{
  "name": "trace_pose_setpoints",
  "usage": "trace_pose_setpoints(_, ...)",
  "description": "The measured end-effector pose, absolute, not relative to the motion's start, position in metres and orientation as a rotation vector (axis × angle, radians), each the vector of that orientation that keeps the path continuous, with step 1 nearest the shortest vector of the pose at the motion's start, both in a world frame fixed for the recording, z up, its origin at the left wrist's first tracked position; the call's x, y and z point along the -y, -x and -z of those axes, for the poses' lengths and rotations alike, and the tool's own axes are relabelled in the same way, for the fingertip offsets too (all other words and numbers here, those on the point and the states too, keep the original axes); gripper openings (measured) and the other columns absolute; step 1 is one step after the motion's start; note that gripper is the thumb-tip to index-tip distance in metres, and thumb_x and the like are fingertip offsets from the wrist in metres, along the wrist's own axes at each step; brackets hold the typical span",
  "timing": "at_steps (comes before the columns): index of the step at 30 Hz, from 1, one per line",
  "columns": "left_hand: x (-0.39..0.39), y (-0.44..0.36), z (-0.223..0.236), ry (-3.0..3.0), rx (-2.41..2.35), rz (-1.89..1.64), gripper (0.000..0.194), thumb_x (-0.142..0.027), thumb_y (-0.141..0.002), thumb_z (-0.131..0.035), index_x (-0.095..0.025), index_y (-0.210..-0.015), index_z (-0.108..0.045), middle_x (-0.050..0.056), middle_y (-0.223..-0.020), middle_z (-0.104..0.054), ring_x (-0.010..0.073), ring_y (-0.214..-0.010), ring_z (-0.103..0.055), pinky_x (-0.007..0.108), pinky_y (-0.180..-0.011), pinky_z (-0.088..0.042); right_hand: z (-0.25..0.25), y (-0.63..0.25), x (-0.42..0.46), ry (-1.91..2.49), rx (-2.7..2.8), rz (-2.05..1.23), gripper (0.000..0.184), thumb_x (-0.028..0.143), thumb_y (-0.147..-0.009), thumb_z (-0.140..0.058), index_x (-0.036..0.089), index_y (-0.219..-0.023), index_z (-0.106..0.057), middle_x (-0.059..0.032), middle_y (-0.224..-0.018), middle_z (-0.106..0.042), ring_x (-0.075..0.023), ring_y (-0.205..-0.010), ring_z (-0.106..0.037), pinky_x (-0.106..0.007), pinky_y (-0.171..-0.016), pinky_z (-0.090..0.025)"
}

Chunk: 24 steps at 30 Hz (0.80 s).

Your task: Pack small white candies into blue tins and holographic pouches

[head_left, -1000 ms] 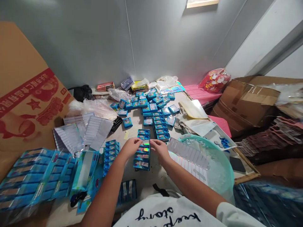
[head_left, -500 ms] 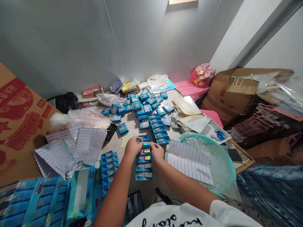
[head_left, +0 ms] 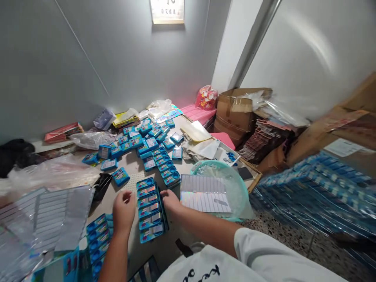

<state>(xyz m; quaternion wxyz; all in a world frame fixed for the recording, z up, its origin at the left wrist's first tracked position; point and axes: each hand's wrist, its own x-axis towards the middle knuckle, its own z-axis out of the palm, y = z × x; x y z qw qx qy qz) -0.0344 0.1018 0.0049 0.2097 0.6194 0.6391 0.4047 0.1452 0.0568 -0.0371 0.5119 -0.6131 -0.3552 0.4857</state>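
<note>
A row of small blue boxes (head_left: 149, 209) lies overlapped on the table in front of me. My left hand (head_left: 123, 209) rests just left of the row, fingers curled, and I cannot make out anything in them. My right hand (head_left: 170, 200) touches the right edge of the row, fingers bent against the boxes. A second row of blue boxes (head_left: 98, 237) lies to the left of my left wrist. More blue boxes (head_left: 163, 164) are lined up and scattered farther back.
A teal basin (head_left: 232, 184) with a holographic sticker sheet (head_left: 204, 194) across it stands right of my hand. Silver sticker sheets (head_left: 44, 219) lie at left. Cardboard boxes (head_left: 237, 113) and stacked blue packs (head_left: 317, 188) fill the right side.
The camera has swung right. My hands have left the top box of the row and drawn apart, one to each side of the row's middle.
</note>
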Motion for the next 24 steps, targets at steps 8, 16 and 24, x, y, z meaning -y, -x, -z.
trace_pose_setpoints(8,0.045,-0.008,0.014,-2.206,-1.571,-1.628,0.012,-0.009,-0.080,-0.063,-0.020,-0.080,-0.059,0.005,-0.096,-0.060,0.0219,-0.095,-0.062,0.040,-0.090,-0.049,0.025,-0.373,-0.016,1.902,1.970,-0.392,0.059,0.014,-0.081,-0.059,0.020,-0.139,-0.048,-0.0161,-0.139,-0.054,-0.0315,-0.128,-0.047,-0.050,-0.106,-0.031)
trace_pose_setpoints(16,0.077,-0.095,-0.019,-2.323,-1.129,-1.467,0.025,0.001,-0.084,-0.055,-0.022,-0.090,-0.059,0.005,-0.102,-0.059,0.0193,-0.103,-0.060,0.037,-0.092,-0.051,0.022,-0.409,0.013,1.771,2.371,-0.448,0.039,0.010,-0.088,-0.050,0.025,-0.122,-0.062,-0.0105,-0.112,-0.066,-0.0265,-0.106,-0.056,-0.040,-0.091,-0.032)
trace_pose_setpoints(24,0.007,-0.208,0.012,-2.677,-1.156,-0.368,0.038,-0.016,-0.093,-0.049,-0.021,-0.131,-0.054,0.010,-0.132,-0.058,0.0267,-0.124,-0.050,0.046,-0.106,-0.039,0.067,-0.378,0.097,1.699,2.413,-0.377,0.051,0.023,-0.091,-0.053,0.020,-0.141,-0.045,-0.0145,-0.142,-0.051,-0.0314,-0.126,-0.043,-0.047,-0.099,-0.033)
